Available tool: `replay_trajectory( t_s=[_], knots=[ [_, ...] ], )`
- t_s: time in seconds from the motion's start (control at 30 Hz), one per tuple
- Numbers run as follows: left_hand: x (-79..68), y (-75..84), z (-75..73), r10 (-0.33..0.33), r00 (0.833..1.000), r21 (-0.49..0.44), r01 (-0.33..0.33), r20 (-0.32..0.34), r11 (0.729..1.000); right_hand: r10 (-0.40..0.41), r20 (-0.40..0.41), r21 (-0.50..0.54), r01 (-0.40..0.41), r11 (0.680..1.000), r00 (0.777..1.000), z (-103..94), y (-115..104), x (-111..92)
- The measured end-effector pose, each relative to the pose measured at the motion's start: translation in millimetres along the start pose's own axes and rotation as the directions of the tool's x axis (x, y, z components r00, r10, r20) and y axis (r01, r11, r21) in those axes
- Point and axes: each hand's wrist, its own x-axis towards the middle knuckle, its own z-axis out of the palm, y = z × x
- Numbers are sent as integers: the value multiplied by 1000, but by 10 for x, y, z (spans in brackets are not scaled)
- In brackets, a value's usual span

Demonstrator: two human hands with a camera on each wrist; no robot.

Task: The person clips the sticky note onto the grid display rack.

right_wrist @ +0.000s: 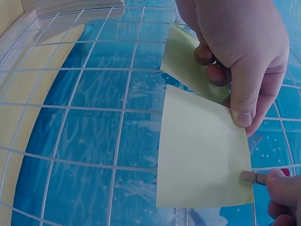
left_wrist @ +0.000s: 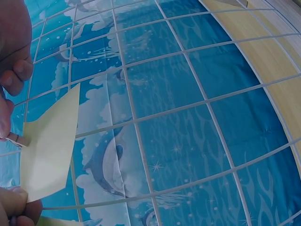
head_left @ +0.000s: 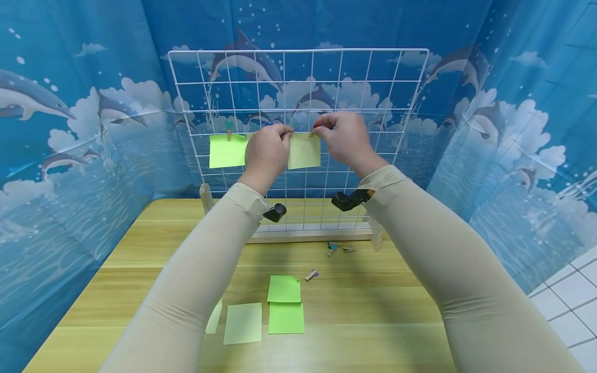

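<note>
My left hand [head_left: 267, 153] pinches one top corner of a pale yellow sticky note [head_left: 304, 151] against a white wire grid [head_left: 298, 50]. My right hand [head_left: 345, 134] pinches a small wooden clothespin [right_wrist: 254, 177] with a red ornament. Its jaws sit over the note's top edge, near the other corner. To the left, a bright yellow-green note [head_left: 227, 151] hangs from the grid under a clothespin with a green ornament [head_left: 229, 127]. Another pale note [right_wrist: 183, 52] shows behind my left hand in the right wrist view; the hand hides much of it.
On the wooden table lie two overlapping green notes [head_left: 286, 318], a pale note [head_left: 243, 324] and another [head_left: 214, 317] partly behind my left sleeve. A purple-trimmed clothespin [head_left: 311, 275] and several others [head_left: 349, 249] lie before the grid's wooden base [head_left: 308, 236]. A dolphin-print curtain [head_left: 116, 129] surrounds the table.
</note>
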Motion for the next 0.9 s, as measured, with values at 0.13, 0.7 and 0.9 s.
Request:
replay_trajectory(
  t_s=[0.13, 0.7, 0.9],
  knots=[
    [2, 4, -1, -2, 1000, 1, 2, 0, 1000, 21, 5, 1, -21, 1000, 1000, 1, -10, 3],
    [-5, 2, -9, -7, 1000, -4, 7, 2, 1000, 48, -19, -29, -48, 998, 999, 52, -12, 7],
    [-13, 7, -18, -6, 1000, -9, 6, 8, 1000, 61, -10, -22, -61, 998, 998, 61, -26, 8]
  ],
)
